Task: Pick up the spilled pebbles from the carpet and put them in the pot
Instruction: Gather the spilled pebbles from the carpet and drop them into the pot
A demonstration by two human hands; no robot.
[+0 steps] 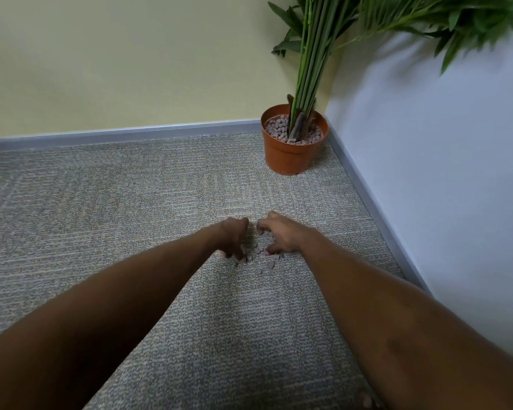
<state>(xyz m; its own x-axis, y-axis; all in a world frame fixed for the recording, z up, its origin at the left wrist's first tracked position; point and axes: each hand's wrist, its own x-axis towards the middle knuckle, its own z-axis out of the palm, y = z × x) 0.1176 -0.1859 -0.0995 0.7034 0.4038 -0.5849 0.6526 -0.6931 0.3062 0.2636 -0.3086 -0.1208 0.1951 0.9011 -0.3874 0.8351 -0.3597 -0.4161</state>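
We see grey carpet (131,202) reaching a corner, where an orange pot (290,155) with a plant (308,54) stands, pebbles inside. No writing shows. Our left hand (233,238) and right hand (282,235) rest on the carpet, fingers curled around spilled pebbles (264,247); whether they grip any, we cannot tell.

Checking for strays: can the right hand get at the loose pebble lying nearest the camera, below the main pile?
Probably yes. That pebble lies alone on bare carpet just below the right hand, and nothing covers it.
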